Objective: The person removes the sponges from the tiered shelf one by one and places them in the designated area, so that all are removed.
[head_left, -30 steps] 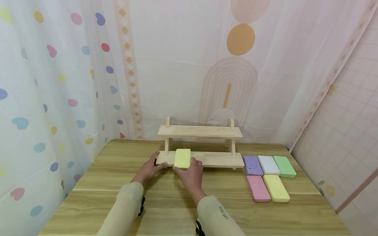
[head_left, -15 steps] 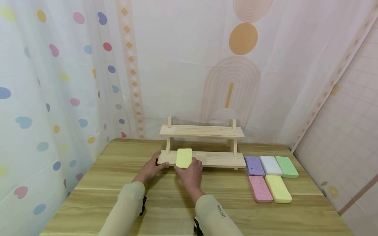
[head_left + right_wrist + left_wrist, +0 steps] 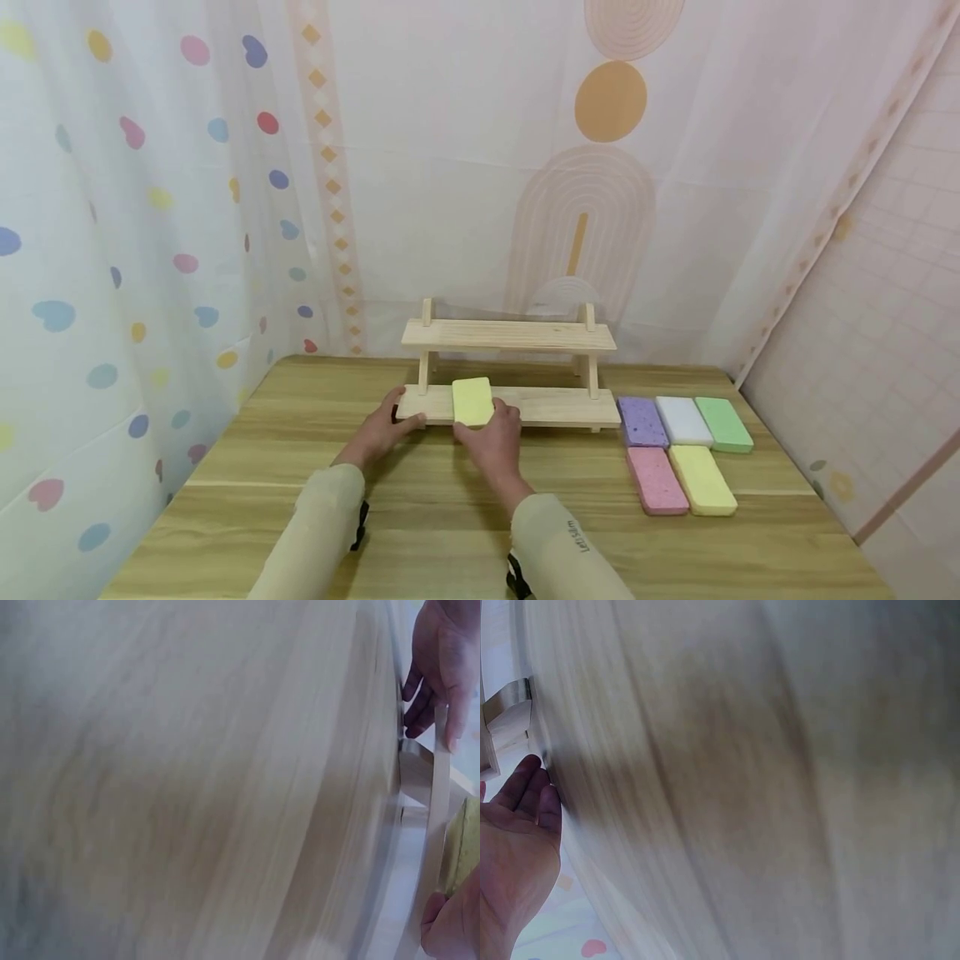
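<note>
A two-tier wooden display shelf stands on the table. Its left lower end is held by my left hand, thumb along the front edge; the right wrist view shows the board between that thumb and the fingers. On the lower tier, left of its middle, lies a pale yellow sponge. My right hand pinches this sponge by its front and right edges, thumb at the near left corner. In the right wrist view, only part of the sponge shows above the board.
Right of the shelf lie a purple sponge, a white one and a green one. Nearer to me are a pink sponge and another yellow sponge. A patterned curtain hangs behind the wood-grain table.
My right hand has slid the yellow sponge slightly to the right along the lower tier, and it sits a little tilted. My left hand stays on the shelf's end.
</note>
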`<state>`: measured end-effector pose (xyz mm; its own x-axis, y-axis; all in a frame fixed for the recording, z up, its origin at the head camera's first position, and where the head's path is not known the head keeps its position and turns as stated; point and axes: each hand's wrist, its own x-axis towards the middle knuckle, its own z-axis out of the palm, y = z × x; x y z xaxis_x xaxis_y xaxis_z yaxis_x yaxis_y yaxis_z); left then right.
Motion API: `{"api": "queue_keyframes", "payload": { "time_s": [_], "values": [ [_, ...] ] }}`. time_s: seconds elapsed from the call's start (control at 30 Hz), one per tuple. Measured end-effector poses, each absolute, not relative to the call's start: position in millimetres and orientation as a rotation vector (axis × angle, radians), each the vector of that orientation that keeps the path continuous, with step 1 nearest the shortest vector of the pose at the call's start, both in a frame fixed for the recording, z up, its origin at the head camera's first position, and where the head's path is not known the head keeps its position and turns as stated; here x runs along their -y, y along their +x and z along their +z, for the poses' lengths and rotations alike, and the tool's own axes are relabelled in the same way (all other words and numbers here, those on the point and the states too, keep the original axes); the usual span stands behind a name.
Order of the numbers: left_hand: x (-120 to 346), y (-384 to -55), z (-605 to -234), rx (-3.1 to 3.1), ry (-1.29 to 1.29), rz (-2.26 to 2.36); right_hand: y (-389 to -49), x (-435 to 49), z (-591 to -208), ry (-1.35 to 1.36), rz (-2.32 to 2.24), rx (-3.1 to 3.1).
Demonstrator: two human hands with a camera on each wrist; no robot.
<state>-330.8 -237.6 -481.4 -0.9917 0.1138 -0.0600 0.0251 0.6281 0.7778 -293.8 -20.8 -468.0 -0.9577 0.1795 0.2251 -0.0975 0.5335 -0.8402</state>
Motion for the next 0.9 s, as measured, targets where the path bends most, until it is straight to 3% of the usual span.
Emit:
{"api": "queue_keyframes", "payload": {
  "time_s": [0.9],
  "values": [
    [238, -330, -481, -2.771, 0.137, 1.254, -284, -60, -461, 0.086, 1.519, 2.538]
  ]
}}
